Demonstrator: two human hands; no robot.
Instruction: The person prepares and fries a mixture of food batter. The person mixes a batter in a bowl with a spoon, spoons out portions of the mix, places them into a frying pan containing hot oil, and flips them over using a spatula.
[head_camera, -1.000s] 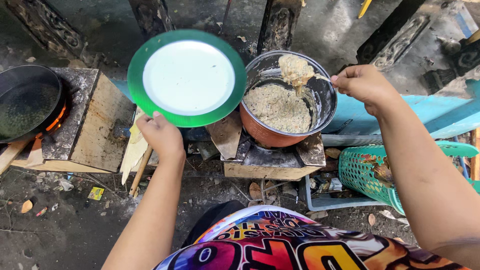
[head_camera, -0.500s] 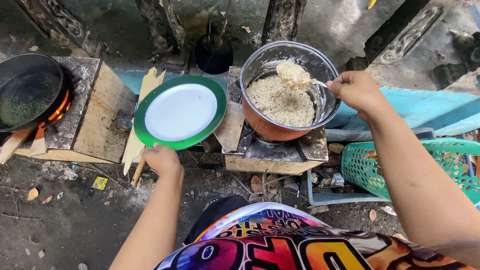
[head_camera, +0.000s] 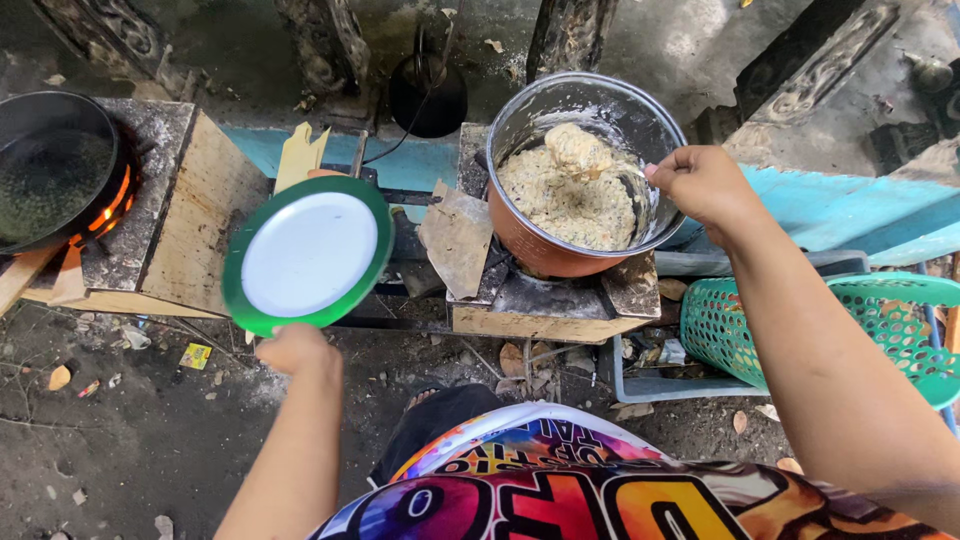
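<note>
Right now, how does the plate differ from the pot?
The plate is flat, white with a green rim, and bare; the pot is deep, copper-coloured outside, and holds a rice mix. The left hand holds the plate in the air; the pot sits on a stove. Both are round.

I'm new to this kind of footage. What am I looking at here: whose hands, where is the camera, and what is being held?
The camera sits on a person's head and looks down, so both arms are that person's own. The left hand holds an empty green-rimmed white plate by its edge. The right hand holds a spoon handle; the spoon carries a lump of cooked rice over a copper-coloured pot on a wooden block. At left a black pan sits over a glowing fire. A green basket stands at right.
</note>
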